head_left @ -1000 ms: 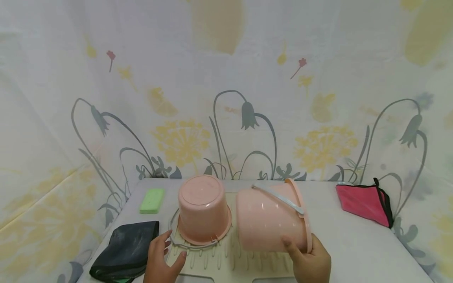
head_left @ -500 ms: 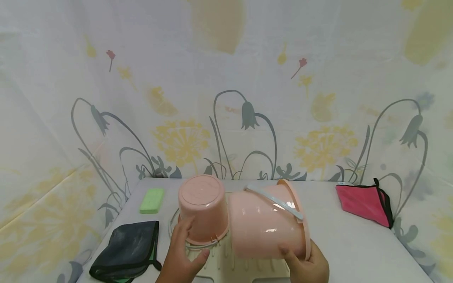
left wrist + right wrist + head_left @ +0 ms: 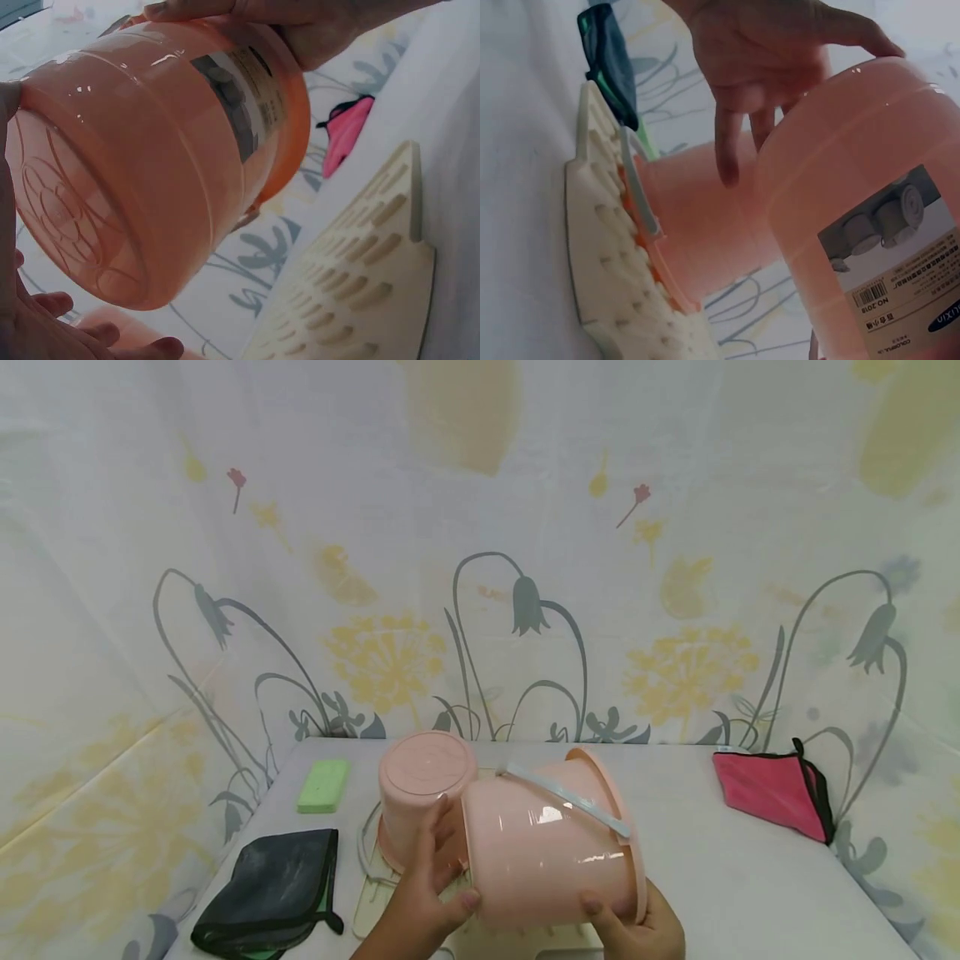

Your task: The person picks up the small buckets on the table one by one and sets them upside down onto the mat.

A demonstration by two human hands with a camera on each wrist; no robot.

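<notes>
A pink plastic bucket [image 3: 547, 860] is held tilted on its side, with its base toward the left and its grey handle [image 3: 566, 797] lying across its side. My right hand [image 3: 641, 931] grips it at the rim, thumb on the outer wall. At the base end is my left hand [image 3: 427, 889], fingers extended and thumb touching the base edge. A printed label [image 3: 892, 255] shows on the bucket's wall in the right wrist view. Behind the left hand, a second pink bucket [image 3: 427, 768] stands upside down on a cream ribbed board [image 3: 370, 906]; the hand partly hides it.
On the white table, a green sponge-like block [image 3: 322, 785] lies at the back left. A folded dark cloth [image 3: 266, 885] with green inside sits at the front left. A pink cloth with black edging [image 3: 772, 789] is at the right. A flower-patterned curtain hangs behind.
My right hand has brought the tilted bucket leftward and slightly nearer. My left hand has moved right, from beside the upside-down bucket to the base of the held one.
</notes>
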